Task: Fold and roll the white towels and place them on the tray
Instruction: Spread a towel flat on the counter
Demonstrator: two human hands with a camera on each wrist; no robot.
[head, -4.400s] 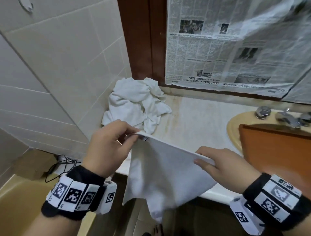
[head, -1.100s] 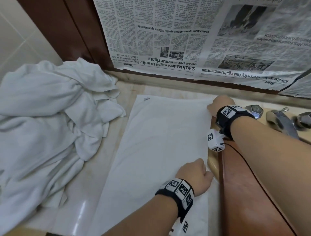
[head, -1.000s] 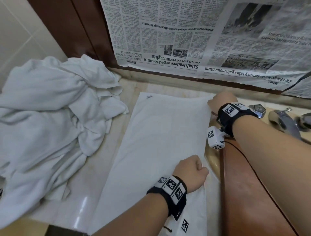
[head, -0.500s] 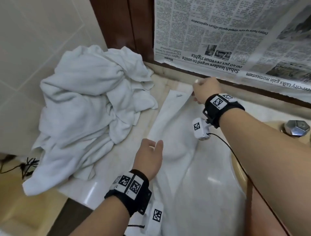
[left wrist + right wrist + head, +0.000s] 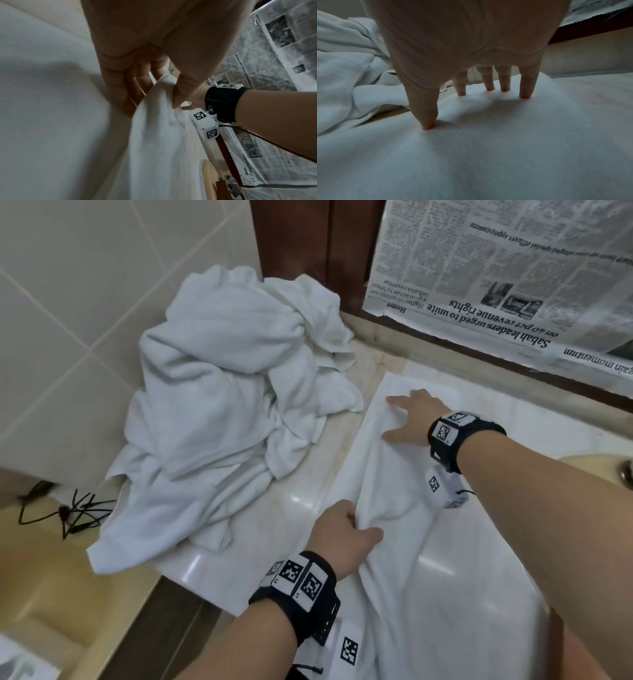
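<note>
A white towel (image 5: 455, 577) lies lengthwise on the pale counter (image 5: 274, 518), folded over itself. My left hand (image 5: 359, 520) pinches a raised fold at the towel's left side; in the left wrist view the thumb and fingers of this hand (image 5: 154, 102) clamp the cloth ridge. My right hand (image 5: 390, 417) lies flat on the far end with its fingers spread, and in the right wrist view the fingertips (image 5: 524, 96) press into the towel (image 5: 488, 148). A heap of crumpled white towels (image 5: 233, 405) sits to the left. A sliver of the orange-brown tray (image 5: 582, 659) shows at bottom right.
Newspaper (image 5: 513, 285) covers the wall behind the counter, next to a dark wooden frame (image 5: 308, 237). The yellow sink rim (image 5: 582, 460) and a tap (image 5: 628, 470) lie right of my right arm. Tiled wall (image 5: 85, 285) stands on the left; black cables (image 5: 68, 508) lie below it.
The towel's right edge has been carried over to the left. My right hand let go of the far corner and now presses flat; my left hand, open before, pinches a fold.
</note>
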